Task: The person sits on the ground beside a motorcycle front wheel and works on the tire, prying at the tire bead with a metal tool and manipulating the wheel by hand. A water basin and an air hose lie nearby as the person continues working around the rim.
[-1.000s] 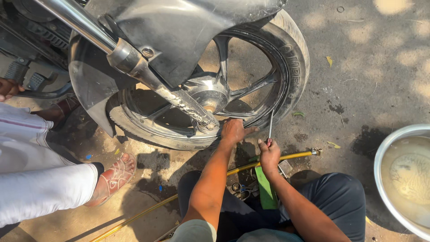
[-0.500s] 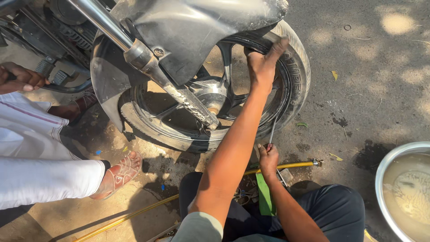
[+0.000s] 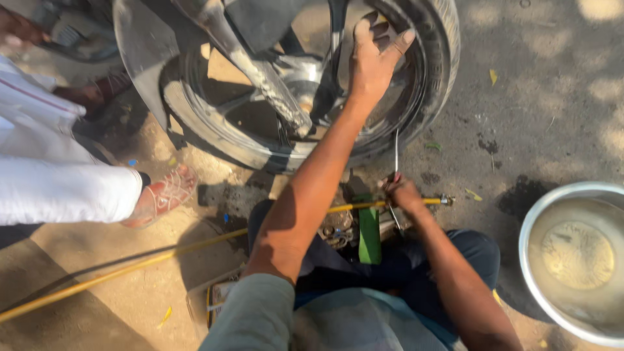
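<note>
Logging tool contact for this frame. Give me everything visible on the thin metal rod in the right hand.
The thin metal rod is a slim, straight, bare grey steel shaft, standing nearly upright. The right hand grips its lower end, where a bit of red shows, perhaps a handle. Its upper tip reaches the lower edge of the tyre; whether it touches the rubber cannot be told. It stands just above the yellow hose on the ground. The tip's shape is too small to make out.

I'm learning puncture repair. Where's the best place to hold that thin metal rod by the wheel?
Probably at its lower end, coming from below, as the right hand does now. The rod stands nearly upright, its tip up against the tyre, so only the bottom is free. The left hand rests on the wheel.
</note>
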A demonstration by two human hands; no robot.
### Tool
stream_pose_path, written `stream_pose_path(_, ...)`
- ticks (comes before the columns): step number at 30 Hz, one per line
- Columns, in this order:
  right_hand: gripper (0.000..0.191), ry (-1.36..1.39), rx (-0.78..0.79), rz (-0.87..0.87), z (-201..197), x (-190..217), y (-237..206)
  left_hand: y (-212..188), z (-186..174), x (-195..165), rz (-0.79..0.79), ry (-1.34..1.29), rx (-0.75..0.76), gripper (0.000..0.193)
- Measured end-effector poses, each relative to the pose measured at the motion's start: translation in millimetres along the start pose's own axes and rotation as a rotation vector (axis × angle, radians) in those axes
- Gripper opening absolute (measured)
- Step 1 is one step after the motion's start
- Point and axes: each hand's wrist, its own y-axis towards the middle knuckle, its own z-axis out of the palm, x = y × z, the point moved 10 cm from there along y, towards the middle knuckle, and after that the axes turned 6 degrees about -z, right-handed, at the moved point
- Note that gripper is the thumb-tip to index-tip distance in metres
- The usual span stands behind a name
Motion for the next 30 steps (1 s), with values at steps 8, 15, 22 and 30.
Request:
stream_pose_path(8,0.021,0.032,-0.386,-0.393,-13,27,2,-130,-140,169,-0.222,1.325,0.46,0.069)
stream_pose_path(15,0.017,-0.254,0.033,-0.216,66,28,-3,-132,-160,241,0.05,1.464,0.54,0.091)
stream_pose_path(22,0.04,-1.264,0.259,-0.192,-29,203,-40,-117,-130,269,0.028,1.436,0.671,0.116)
stream_pose_path(30,0.035,-1.751,0.533,0.1,41,256,28,-122,-157,271,-0.068,1.702,0.754,0.094)
